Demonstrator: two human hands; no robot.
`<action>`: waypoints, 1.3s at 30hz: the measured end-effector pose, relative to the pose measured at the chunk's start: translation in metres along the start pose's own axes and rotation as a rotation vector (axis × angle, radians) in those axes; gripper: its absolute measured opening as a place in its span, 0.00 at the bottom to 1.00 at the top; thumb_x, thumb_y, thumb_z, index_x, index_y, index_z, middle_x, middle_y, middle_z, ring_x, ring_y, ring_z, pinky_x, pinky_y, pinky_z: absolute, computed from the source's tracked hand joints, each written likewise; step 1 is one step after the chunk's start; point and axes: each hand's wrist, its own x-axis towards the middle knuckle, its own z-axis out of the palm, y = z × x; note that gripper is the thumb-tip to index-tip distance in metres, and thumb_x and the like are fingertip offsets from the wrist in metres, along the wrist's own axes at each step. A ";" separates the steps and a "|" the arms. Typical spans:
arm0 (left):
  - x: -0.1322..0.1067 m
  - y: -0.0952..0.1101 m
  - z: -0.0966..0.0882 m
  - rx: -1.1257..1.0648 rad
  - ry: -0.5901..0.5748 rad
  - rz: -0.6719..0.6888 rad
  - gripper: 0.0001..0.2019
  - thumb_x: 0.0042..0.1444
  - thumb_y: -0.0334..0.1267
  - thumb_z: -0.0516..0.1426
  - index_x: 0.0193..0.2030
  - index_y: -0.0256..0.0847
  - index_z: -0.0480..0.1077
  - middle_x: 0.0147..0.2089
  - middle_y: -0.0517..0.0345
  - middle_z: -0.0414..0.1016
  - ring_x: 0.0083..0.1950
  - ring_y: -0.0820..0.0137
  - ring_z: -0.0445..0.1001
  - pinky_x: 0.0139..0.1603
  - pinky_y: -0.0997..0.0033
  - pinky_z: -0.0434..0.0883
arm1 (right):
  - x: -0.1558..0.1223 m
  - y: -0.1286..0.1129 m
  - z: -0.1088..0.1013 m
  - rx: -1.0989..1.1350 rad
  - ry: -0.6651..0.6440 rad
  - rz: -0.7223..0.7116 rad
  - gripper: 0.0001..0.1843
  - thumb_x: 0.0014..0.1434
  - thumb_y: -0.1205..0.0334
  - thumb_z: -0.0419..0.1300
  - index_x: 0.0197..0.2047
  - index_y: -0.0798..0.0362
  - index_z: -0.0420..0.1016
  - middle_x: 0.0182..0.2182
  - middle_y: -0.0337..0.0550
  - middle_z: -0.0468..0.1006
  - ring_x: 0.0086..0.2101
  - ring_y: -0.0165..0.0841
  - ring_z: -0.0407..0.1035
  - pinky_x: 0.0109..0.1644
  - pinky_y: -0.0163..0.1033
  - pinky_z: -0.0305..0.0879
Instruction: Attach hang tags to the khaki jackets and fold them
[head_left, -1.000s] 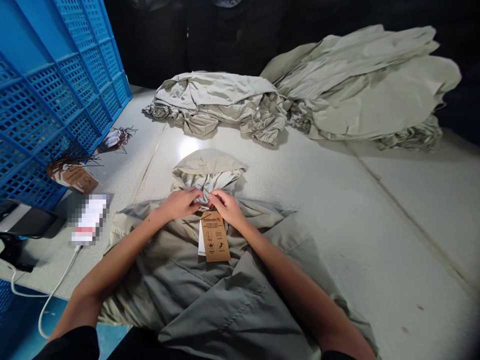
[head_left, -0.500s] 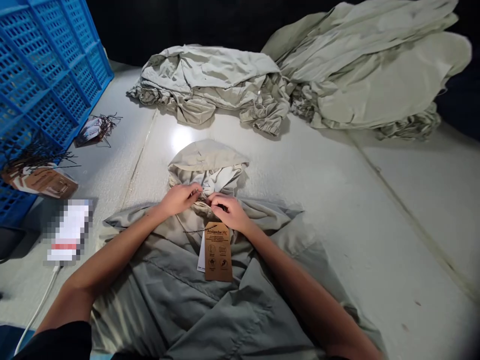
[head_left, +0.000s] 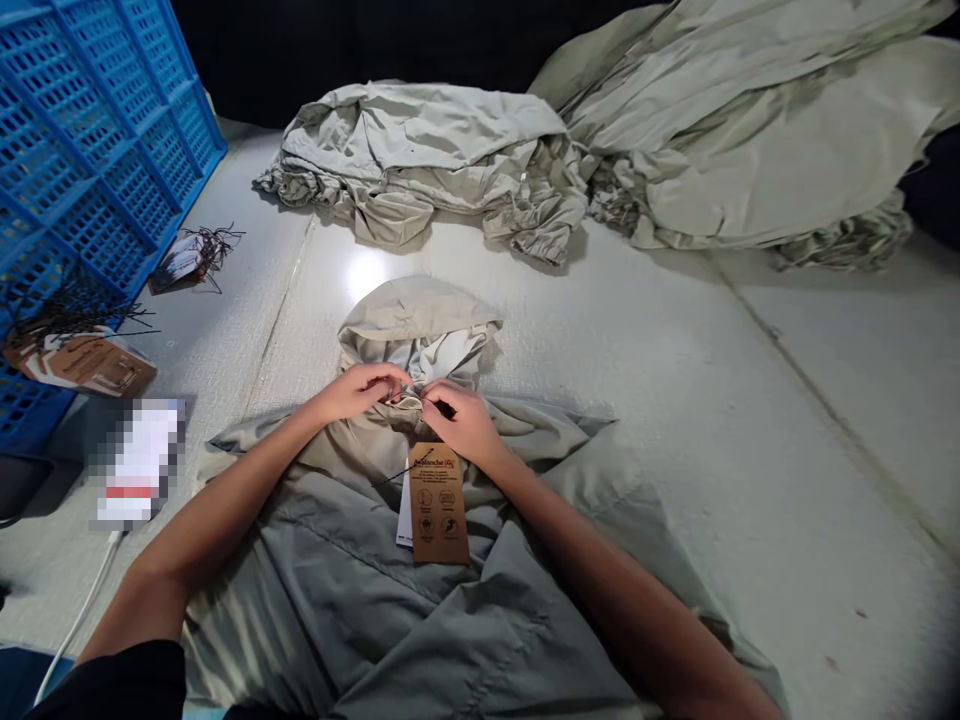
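Observation:
A grey-green hooded jacket (head_left: 360, 560) lies spread out before me, its hood (head_left: 416, 308) pointing away. At the neck opening my left hand (head_left: 367, 390) bends its fingers onto the collar fabric in a pinch. My right hand (head_left: 459, 415) grips the collar edge just beside it, thumb and fingertips together. The fingertips of both hands almost meet. A brown cardboard hang tag (head_left: 439, 505) rests on the chest below them, over a white tag (head_left: 404, 522). A thin black string lies across the top of the brown tag. Whatever small part is between the fingertips is hidden.
Crumpled garments of similar colour (head_left: 427, 140) lie at the back, with a bigger heap (head_left: 757, 150) at the right. A blue plastic crate (head_left: 97, 130) stands at the left. Bundles of stringed tags (head_left: 105, 365) and a phone (head_left: 142, 460) on a white cable lie near it.
My left hand's fingers have reached slightly further right and straightened a little at the collar. My right hand stays almost in place. The hang tag has shifted very slightly.

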 end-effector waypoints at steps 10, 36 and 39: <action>0.000 0.001 -0.008 0.235 -0.182 0.077 0.08 0.63 0.39 0.55 0.45 0.43 0.74 0.46 0.53 0.72 0.37 0.73 0.72 0.38 0.72 0.67 | -0.001 -0.002 0.003 -0.099 -0.126 -0.114 0.09 0.63 0.61 0.54 0.30 0.48 0.69 0.33 0.44 0.74 0.34 0.36 0.69 0.40 0.40 0.63; 0.002 -0.003 -0.002 -0.066 -0.006 -0.076 0.12 0.61 0.46 0.57 0.39 0.38 0.72 0.33 0.59 0.72 0.32 0.75 0.68 0.33 0.75 0.65 | 0.009 -0.040 -0.048 -0.100 -0.624 0.370 0.21 0.59 0.41 0.57 0.36 0.50 0.77 0.29 0.40 0.76 0.29 0.33 0.66 0.32 0.37 0.55; 0.003 -0.007 -0.002 -0.039 -0.010 -0.071 0.13 0.62 0.46 0.56 0.40 0.38 0.72 0.33 0.59 0.73 0.32 0.75 0.70 0.33 0.75 0.66 | 0.010 -0.031 -0.040 0.012 -0.597 0.385 0.23 0.60 0.41 0.55 0.30 0.52 0.75 0.24 0.37 0.70 0.25 0.29 0.60 0.29 0.36 0.50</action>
